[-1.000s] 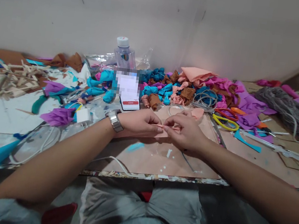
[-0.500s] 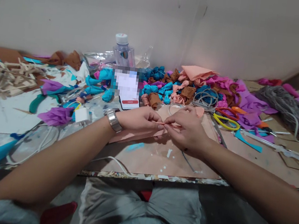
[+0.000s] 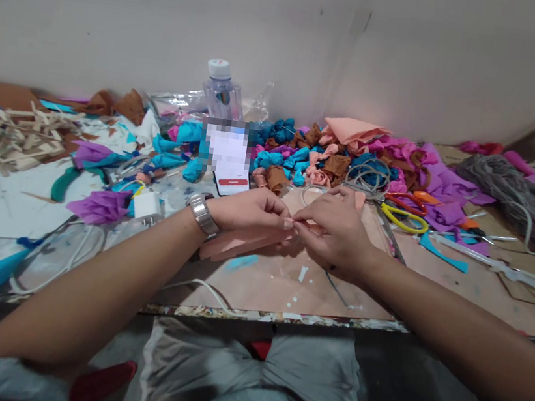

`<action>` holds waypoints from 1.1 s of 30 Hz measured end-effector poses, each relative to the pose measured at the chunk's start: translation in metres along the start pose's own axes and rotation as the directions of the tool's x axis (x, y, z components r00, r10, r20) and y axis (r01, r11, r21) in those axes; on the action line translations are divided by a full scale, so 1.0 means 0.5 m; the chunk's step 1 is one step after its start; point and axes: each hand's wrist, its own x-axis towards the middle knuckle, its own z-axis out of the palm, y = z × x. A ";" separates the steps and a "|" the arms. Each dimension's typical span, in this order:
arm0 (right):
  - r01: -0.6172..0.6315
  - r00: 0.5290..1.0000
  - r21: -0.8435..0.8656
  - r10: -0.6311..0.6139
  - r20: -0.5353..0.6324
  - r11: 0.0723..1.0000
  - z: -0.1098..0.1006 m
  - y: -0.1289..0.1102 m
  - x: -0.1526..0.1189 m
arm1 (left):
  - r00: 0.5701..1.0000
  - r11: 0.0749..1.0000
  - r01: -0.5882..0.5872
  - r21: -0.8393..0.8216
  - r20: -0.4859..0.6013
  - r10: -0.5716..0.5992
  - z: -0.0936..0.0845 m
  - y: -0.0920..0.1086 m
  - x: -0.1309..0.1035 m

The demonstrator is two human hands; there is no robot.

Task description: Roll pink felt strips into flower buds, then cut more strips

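The peach paper (image 3: 242, 240) is lying between and beneath the two hands, its long axis running roughly left to right, with the loose left end sloping a little toward the person and the other end rising to the fingertips. The left hand (image 3: 252, 213) is pinching it between thumb and forefinger, and the right hand (image 3: 335, 228) is gripping it with the fingertips, the two almost touching. Compared with the earlier frames, the paper is showing more broadly and hanging lower beneath the left hand, while less of its edge is showing between the fingers. Just beyond the left hand a phone (image 3: 233, 181) is resting, with a bottle (image 3: 224, 99) standing behind it. Beyond both hands, crumpled coloured paper pieces (image 3: 297, 158) are spreading out. Yellow-handled scissors (image 3: 405, 221) are lying right of the right hand, with grey yarn (image 3: 519, 194) farther right. Wooden sticks (image 3: 14, 134) are heaping far left. Everything is sitting on a paint-marked, paper-covered table (image 3: 260, 288) against a pale wall (image 3: 271, 23).
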 end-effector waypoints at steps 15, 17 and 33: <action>-0.050 0.998 0.044 0.052 -0.039 0.998 0.000 -0.001 0.001 | 0.995 0.974 -0.096 0.203 0.004 0.097 0.000 0.011 0.000; -0.063 0.997 0.063 0.066 -0.048 0.996 -0.001 0.000 0.002 | 0.993 0.954 -0.118 0.277 0.002 0.122 -0.001 0.013 -0.001; -0.062 0.998 0.094 0.064 -0.026 0.994 0.001 -0.002 0.001 | 0.990 0.866 -0.097 0.490 -0.040 0.134 0.009 0.025 -0.011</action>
